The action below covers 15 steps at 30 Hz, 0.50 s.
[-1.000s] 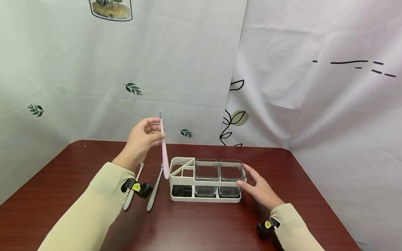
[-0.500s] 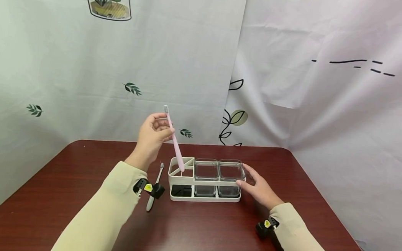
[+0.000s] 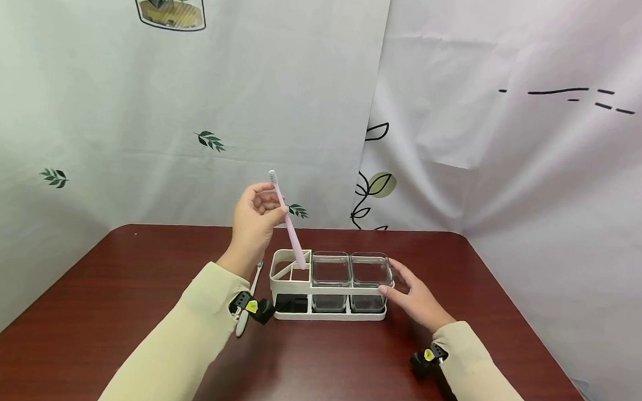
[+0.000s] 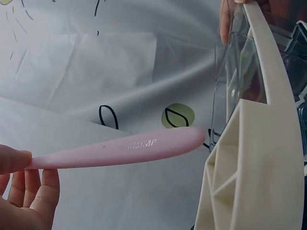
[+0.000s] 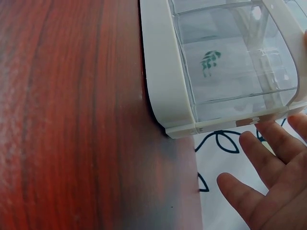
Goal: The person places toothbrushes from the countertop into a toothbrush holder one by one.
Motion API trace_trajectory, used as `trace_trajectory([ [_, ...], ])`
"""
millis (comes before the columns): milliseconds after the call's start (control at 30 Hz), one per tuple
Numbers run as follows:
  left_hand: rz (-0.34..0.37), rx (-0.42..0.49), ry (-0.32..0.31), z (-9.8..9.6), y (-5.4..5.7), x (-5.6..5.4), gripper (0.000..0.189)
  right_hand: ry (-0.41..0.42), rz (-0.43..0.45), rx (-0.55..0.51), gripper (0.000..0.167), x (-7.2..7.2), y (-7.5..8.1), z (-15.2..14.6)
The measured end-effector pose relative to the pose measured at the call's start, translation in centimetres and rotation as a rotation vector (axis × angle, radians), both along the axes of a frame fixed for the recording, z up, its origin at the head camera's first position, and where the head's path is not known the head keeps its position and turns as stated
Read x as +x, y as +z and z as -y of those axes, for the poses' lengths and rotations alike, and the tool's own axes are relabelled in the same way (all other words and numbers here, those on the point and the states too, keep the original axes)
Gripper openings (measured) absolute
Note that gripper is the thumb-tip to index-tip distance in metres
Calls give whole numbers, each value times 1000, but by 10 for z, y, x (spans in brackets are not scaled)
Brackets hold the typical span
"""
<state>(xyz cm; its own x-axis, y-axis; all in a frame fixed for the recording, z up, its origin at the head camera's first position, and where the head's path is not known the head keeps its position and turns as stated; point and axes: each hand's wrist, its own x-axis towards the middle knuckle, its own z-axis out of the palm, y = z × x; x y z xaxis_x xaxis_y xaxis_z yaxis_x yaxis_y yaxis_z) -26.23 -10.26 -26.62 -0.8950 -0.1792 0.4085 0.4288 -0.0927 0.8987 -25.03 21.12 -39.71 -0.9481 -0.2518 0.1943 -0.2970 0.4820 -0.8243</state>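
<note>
My left hand [image 3: 253,224] pinches a pink toothbrush [image 3: 290,226] between thumb and fingers, bristles up and handle slanting down to the right. The handle's end overlaps the divided left section of a cream toothbrush holder [image 3: 293,287]. In the left wrist view, the pink handle [image 4: 129,148] points toward the holder's dividers, its tip just short of them. Two clear cups [image 3: 331,270] sit in the holder's middle and right sections. At the right end my right hand [image 3: 417,298] holds the holder, thumb at the front rim and fingers behind.
A pale toothbrush [image 3: 242,323] lies on the reddish-brown table [image 3: 332,373], left of the holder and partly behind my left wrist camera [image 3: 261,311]. A white printed curtain [image 3: 283,100] hangs behind the table's far edge.
The left hand has carried the pink toothbrush rightward from beside the holder to over its divided section. A second toothbrush on the table is now hidden behind the left sleeve. The right hand stays put.
</note>
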Motion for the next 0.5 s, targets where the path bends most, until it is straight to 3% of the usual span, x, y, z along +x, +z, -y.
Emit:
trace_trajectory([
  [267,-73,-117,46,-5,-9,2,42,8,-5,-27,71,1,5,0],
  [500,-95,-192,64,-8,-21,4,40,2,-2,-14,72,-1,1,-1],
])
